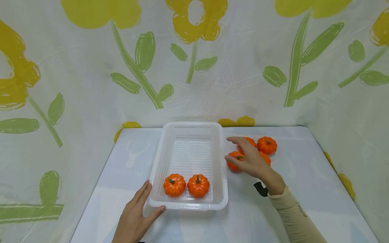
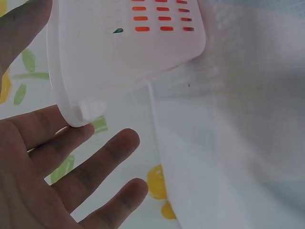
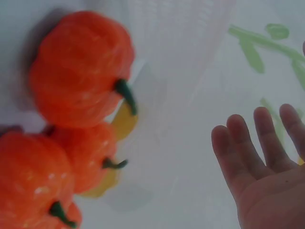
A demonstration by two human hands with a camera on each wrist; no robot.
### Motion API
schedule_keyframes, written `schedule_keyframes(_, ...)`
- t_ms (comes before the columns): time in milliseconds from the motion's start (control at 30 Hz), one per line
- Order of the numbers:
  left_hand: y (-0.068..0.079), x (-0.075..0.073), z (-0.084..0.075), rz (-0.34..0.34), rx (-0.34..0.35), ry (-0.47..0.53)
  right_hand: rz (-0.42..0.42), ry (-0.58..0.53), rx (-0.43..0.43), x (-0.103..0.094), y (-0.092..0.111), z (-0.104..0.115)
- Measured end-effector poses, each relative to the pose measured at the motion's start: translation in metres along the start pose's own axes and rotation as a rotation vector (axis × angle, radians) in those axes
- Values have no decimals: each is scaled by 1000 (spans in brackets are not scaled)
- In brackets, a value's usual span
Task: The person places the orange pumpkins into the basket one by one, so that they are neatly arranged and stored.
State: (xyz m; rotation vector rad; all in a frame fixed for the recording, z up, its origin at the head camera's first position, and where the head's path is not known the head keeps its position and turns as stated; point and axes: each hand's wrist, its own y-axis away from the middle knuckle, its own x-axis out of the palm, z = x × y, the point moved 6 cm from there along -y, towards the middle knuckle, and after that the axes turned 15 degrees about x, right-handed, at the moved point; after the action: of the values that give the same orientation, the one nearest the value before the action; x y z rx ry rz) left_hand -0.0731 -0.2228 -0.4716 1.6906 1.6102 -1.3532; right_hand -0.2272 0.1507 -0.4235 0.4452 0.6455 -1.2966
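Note:
A white perforated plastic basket (image 1: 188, 205) holds two small orange pumpkins, a left one (image 1: 174, 189) and a right one (image 1: 199, 189), side by side at its near end. My left hand (image 1: 133, 216) is at the basket's near left corner, fingers extended along the rim (image 2: 71, 112) and thumb by the near edge. To the right of the basket, my right hand (image 1: 254, 162) hovers over a cluster of several orange pumpkins (image 1: 267, 145) with green stems. Its fingers are spread and hold nothing; the hand partly hides the cluster in the head view. One pumpkin (image 3: 83, 69) shows large in the right wrist view.
The pale table (image 1: 304, 189) carries the basket and the loose pumpkins. A white curtain (image 1: 243, 84) printed with yellow flowers and green leaves hangs behind the table and along both sides. Something black (image 1: 260, 189) shows beside the right wrist.

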Motion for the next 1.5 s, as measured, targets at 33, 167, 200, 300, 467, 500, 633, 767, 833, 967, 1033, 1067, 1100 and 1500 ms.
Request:
schedule_keyframes(33,0,0,0,2,-3,-1,-14,-3,4,-3,1,-5)
schedule_keyframes(167,0,1,0,1,-8,-1,-80,-3,32,-15,7,-24)
schedule_keyframes(200,0,1,0,0,-8,-3,-97,3,45,-18,9,-29)
schedule_keyframes(300,-1,1,0,-2,-2,-7,-136,7,84,-26,13,-44)
schedule_keyframes(467,-1,0,0,4,-3,-4,-172,47,123,-35,21,-68)
schedule_keyframes(500,0,0,0,1,-4,-3,-170,47,132,-36,22,-72)
schedule_keyframes(633,0,-1,0,-2,-1,1,-175,54,184,-40,29,-88)
schedule_keyframes(767,-2,-1,0,9,-11,7,-174,83,222,-41,36,-100)
schedule_keyframes(833,-2,0,1,15,-19,11,-173,102,236,-41,39,-104)
schedule_keyframes(967,-1,0,1,22,-25,11,-163,127,284,-40,43,-112)
schedule_keyframes(1033,-1,0,1,22,-23,14,-153,137,312,-39,44,-116)
schedule_keyframes(1067,-1,0,1,20,-21,14,-147,144,326,-38,44,-118)
schedule_keyframes(1100,0,0,1,17,-20,15,-140,150,339,-37,43,-120)
schedule_keyframes(1500,1,0,0,2,-5,11,-73,176,428,-27,39,-135)
